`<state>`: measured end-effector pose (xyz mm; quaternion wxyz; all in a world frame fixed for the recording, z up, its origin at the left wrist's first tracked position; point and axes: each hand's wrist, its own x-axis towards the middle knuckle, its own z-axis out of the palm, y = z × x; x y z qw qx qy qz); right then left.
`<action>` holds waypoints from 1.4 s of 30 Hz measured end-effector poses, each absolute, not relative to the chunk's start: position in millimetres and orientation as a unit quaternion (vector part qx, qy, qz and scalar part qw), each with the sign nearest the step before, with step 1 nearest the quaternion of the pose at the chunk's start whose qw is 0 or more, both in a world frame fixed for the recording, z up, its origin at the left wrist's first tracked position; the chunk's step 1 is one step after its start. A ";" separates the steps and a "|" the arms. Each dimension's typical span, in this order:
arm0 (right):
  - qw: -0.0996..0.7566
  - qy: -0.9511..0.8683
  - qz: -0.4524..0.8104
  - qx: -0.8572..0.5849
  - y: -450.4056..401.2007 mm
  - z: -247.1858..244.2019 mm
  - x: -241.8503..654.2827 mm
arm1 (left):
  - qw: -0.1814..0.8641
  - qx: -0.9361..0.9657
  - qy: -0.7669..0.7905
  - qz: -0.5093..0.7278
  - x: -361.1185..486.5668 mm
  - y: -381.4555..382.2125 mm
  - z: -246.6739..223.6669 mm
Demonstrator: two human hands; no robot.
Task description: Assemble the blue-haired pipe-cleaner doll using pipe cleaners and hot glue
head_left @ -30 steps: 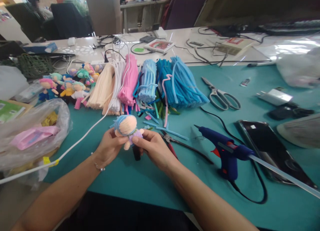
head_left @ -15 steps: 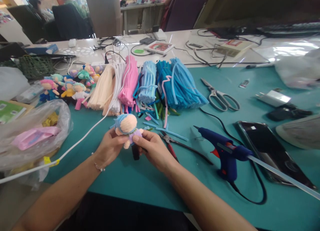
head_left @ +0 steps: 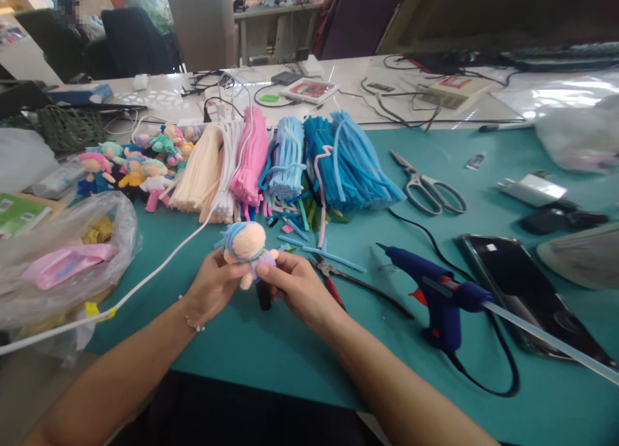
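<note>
A small doll (head_left: 248, 243) with a blue cap, a pale round face and a lilac body is held over the green mat. My left hand (head_left: 215, 283) grips its left side, thumb across the front. From the right, my right hand (head_left: 294, 281) pinches the lilac body. The doll's dark lower part hangs between the hands, partly hidden by my fingers. Beyond it stand bundles of fuzzy stems: cream (head_left: 199, 175), pink (head_left: 250, 159), light blue (head_left: 287, 159) and deeper blue (head_left: 358, 165). Cut blue pieces (head_left: 333, 258) lie near my right hand.
Red-handled pliers (head_left: 333, 290), a blue glue gun (head_left: 435, 288), a phone (head_left: 522, 285) and scissors (head_left: 428, 188) lie to the right. Finished dolls (head_left: 133, 165) and a plastic bag (head_left: 72, 259) are at left. A white cable (head_left: 159, 269) crosses the mat.
Both hands keep their hold on the doll, which has barely moved. The view has shifted very slightly.
</note>
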<state>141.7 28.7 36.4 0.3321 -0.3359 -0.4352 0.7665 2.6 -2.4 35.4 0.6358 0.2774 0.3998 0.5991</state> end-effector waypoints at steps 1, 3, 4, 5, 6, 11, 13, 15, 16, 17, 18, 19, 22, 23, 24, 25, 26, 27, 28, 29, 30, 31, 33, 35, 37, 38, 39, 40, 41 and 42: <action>0.333 -0.436 0.767 -0.334 28.7 36.0 141.5 | 0.635 0.279 0.399 0.599 2.6 -2.3 35.3; 0.335 -0.433 0.768 -0.333 28.5 35.8 141.0 | 0.635 0.280 0.401 0.598 2.5 -2.3 35.0; 0.335 -0.429 0.770 -0.333 28.5 36.0 140.8 | 0.635 0.279 0.402 0.598 2.3 -2.4 34.8; 0.336 -0.425 0.771 -0.334 28.5 36.3 140.6 | 0.635 0.277 0.402 0.599 2.1 -2.5 34.8; 0.337 -0.421 0.773 -0.334 28.5 36.8 140.6 | 0.635 0.275 0.402 0.600 1.8 -2.8 34.8; 0.339 -0.411 0.778 -0.333 28.2 40.2 141.3 | 0.635 0.272 0.390 0.609 0.9 -3.5 34.9; 0.338 -0.416 0.776 -0.334 27.8 40.6 141.4 | 0.632 0.271 0.391 0.612 1.2 -3.2 35.1; 0.338 -0.418 0.775 -0.333 27.6 40.3 141.1 | 0.632 0.265 0.395 0.612 1.8 -2.8 35.5; 0.339 -0.418 0.774 -0.333 27.6 40.0 140.8 | 0.633 0.262 0.397 0.611 2.1 -2.5 35.8; 0.341 -0.418 0.774 -0.332 27.7 39.7 140.6 | 0.633 0.259 0.399 0.611 2.3 -2.4 36.1; 0.341 -0.420 0.773 -0.332 27.8 39.3 140.4 | 0.632 0.258 0.401 0.611 2.4 -2.2 36.3; 0.341 -0.421 0.772 -0.331 28.0 39.1 140.2 | 0.630 0.260 0.404 0.610 2.5 -2.2 36.3; 0.340 -0.428 0.769 -0.331 28.5 38.7 140.3 | 0.627 0.271 0.407 0.607 2.3 -2.3 35.5; 0.340 -0.430 0.768 -0.331 28.5 38.6 140.4 | 0.627 0.273 0.406 0.606 2.1 -2.4 34.9; 0.340 -0.432 0.767 -0.331 28.5 38.4 140.5 | 0.627 0.274 0.406 0.606 1.9 -2.5 34.2; 0.340 -0.434 0.766 -0.331 28.4 38.2 140.5 | 0.627 0.274 0.405 0.606 1.7 -2.6 33.5; 0.339 -0.436 0.765 -0.330 28.3 38.0 140.5 | 0.626 0.274 0.406 0.607 1.4 -2.6 32.8; 0.339 -0.438 0.764 -0.330 28.3 37.7 140.4 | 0.624 0.276 0.408 0.607 1.2 -2.7 32.3; 0.338 -0.440 0.764 -0.331 28.2 37.4 140.3 | 0.622 0.277 0.410 0.606 1.0 -2.7 32.0; 0.337 -0.442 0.763 -0.331 28.2 37.2 140.2 | 0.620 0.279 0.413 0.605 0.8 -2.7 31.8; 0.336 -0.444 0.762 -0.331 28.1 37.2 140.1 | 0.619 0.281 0.417 0.604 0.7 -2.7 31.9; 0.336 -0.446 0.760 -0.332 28.1 37.2 140.1 | 0.618 0.283 0.419 0.602 0.6 -2.7 32.1; 0.336 -0.449 0.758 -0.333 27.9 37.5 140.3 | 0.616 0.287 0.420 0.601 0.9 -2.7 32.8; 0.334 -0.451 0.756 -0.337 27.6 37.8 140.7 | 0.614 0.289 0.419 0.603 1.6 -2.7 33.3; 0.332 -0.452 0.754 -0.341 27.5 37.7 141.1 | 0.611 0.290 0.419 0.606 2.5 -2.8 33.4; 0.330 -0.454 0.753 -0.343 27.5 37.4 141.2 | 0.610 0.290 0.420 0.606 2.9 -2.8 33.5; 0.329 -0.454 0.753 -0.344 27.7 37.1 141.2 | 0.610 0.290 0.421 0.605 3.2 -2.7 33.6; 0.329 -0.454 0.753 -0.345 27.8 36.7 141.0 | 0.610 0.289 0.422 0.605 3.2 -2.6 33.8; 0.328 -0.450 0.756 -0.344 28.0 36.3 140.6 | 0.610 0.286 0.423 0.605 3.1 -2.4 34.2; 0.329 -0.444 0.759 -0.344 28.2 35.8 140.1 | 0.611 0.282 0.422 0.607 2.8 -2.1 34.8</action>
